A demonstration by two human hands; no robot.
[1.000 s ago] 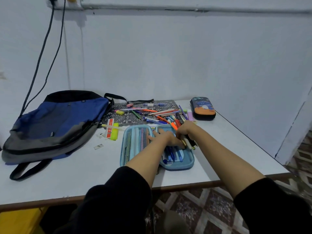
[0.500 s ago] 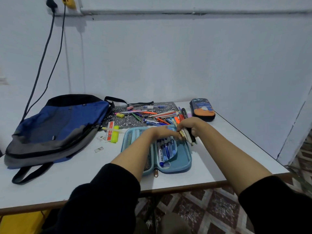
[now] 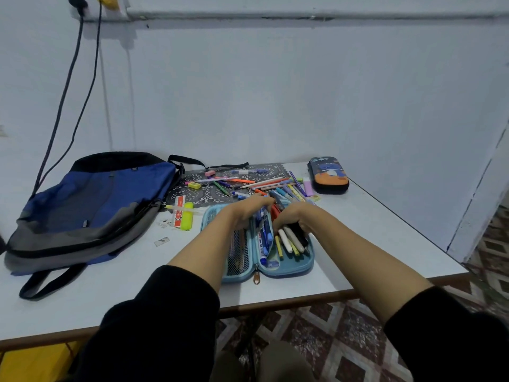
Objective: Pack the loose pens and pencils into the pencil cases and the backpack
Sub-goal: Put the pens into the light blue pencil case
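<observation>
A light blue pencil case (image 3: 300, 267) lies open near the table's front edge. My left hand (image 3: 248, 212) grips the far end of its middle flap (image 3: 263, 238), which stands tilted up with several blue pens strapped to it. My right hand (image 3: 292, 216) holds a bundle of pens and markers (image 3: 289, 241) with their lower ends inside the case's right half. Loose pens and pencils (image 3: 264, 184) lie scattered just behind the case on a patterned mat (image 3: 203, 195). A blue and grey backpack (image 3: 91, 205) lies flat at the left.
A dark pencil case (image 3: 327, 175) with an orange picture sits zipped at the back right. A yellow highlighter (image 3: 187, 219) and an orange ruler (image 3: 179, 210) lie between backpack and case. Two cables (image 3: 68, 86) hang down the wall. The table edge (image 3: 407, 281) runs close on the right.
My left hand has lifted the middle flap off the case's right half to stand tilted. My right hand has brought its bundle of pens down into the uncovered right half.
</observation>
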